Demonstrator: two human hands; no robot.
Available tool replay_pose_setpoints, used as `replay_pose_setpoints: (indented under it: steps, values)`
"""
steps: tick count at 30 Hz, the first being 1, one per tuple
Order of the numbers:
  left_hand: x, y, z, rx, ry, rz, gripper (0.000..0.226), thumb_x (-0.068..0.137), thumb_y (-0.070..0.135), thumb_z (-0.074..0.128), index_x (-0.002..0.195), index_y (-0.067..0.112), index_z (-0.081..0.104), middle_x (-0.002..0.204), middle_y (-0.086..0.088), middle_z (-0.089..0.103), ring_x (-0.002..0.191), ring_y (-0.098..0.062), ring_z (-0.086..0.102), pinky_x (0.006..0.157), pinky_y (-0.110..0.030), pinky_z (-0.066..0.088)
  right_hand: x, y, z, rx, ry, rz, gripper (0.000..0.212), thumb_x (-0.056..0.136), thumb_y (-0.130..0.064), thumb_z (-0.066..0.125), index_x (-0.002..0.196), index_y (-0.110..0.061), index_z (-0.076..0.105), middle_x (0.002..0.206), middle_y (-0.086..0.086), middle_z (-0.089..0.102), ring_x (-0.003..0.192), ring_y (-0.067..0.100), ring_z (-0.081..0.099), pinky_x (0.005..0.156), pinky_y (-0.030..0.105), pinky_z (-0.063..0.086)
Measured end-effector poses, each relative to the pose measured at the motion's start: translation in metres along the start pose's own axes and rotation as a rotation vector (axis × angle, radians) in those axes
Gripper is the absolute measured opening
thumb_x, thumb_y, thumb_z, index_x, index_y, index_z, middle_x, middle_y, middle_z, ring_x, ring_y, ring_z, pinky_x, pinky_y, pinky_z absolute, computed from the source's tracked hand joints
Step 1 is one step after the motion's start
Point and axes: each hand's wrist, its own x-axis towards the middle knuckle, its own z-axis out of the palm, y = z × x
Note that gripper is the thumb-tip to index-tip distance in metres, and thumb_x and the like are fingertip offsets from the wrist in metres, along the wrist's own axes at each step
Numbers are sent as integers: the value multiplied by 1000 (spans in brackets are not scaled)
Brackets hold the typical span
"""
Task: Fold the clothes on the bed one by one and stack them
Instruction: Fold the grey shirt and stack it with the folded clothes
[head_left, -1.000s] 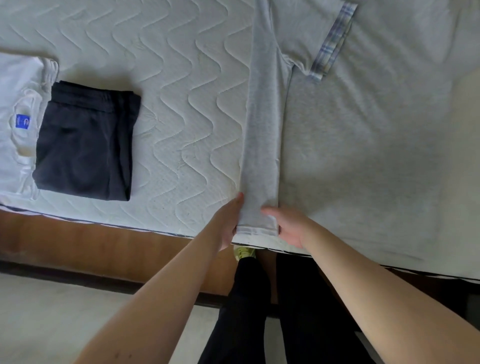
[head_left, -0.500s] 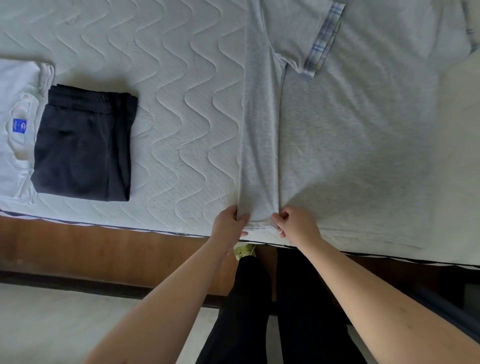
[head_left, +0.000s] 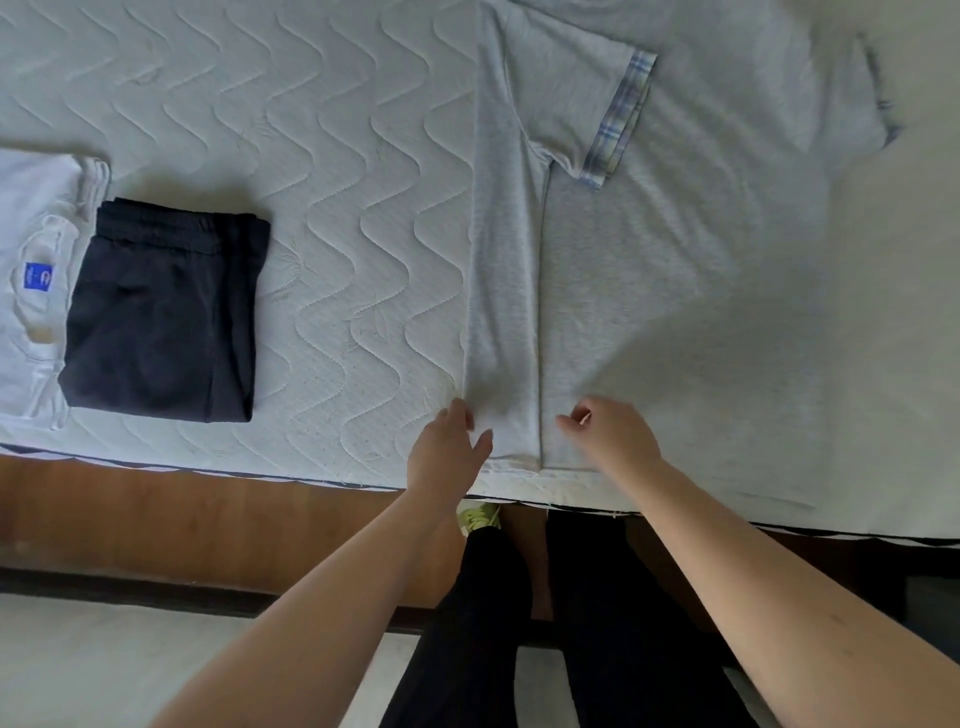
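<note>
Light grey plaid-cuffed cotton t-shirt (head_left: 649, 270) lies flat on quilted white bed (head_left: 311, 156), its folded side strip between left hand (head_left: 448, 451), fingers relaxed, and right hand (head_left: 610, 434), loosely curled, holding nothing, probably flattening the hem.

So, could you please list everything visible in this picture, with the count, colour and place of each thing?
T-shirt: one, light grey with checked sleeve cuffs, spread on the right part of the bed, left side folded inward.
Shorts: one, black, folded, on the left part of the bed.
White shirt: one, white with a blue label, under the shorts at the left edge.
Mattress: one, white, quilted in waves.
Bed frame: one, brown wood, below the mattress.
Shoe: one, yellow-green, by the frame.
Legs: two, in black trousers.
Left hand: fingers relaxed, at the T-shirt's hem.
Right hand: fingers loosely curled, over the hem.
</note>
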Motion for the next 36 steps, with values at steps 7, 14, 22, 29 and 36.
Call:
replay_pose_setpoints:
  steps: [7,14,22,29,36]
  values:
    - [47,68,-11,61,15,214,19,98,28,52,108,13,58,103,-4,62,95,-24,60,83,-38,50,55,23,-75,248,173,-16,10,90,-33,62,85,-24,63,81,-3,68,86,18,66,70,26,43]
    - [121,173,-1,161,61,422,33,98,27,51,129,19,55,125,-3,58,112,-24,56,95,-38,46,114,54,-139,365,257,-75,12,91,-30,62,99,-21,66,85,-9,64,79,7,57,59,12,34]
    - [182,307,-4,307,26,494,42,98,28,51,140,21,48,141,-1,52,129,-23,47,105,-39,39,149,107,-248,545,353,-11,20,90,-27,64,109,-20,64,93,-6,66,86,10,60,71,18,38]
    - [235,372,7,511,-94,492,59,100,35,48,154,23,26,159,-5,29,144,-26,28,115,-42,27,198,149,-324,591,434,112,38,90,-25,63,126,-17,55,115,5,67,112,22,61,86,23,39]
    - [293,412,21,679,-177,543,68,101,39,46,157,26,11,165,-6,7,150,-28,14,118,-43,23,259,151,-340,881,502,422,57,88,-24,63,133,5,44,125,22,57,110,31,59,82,27,47]
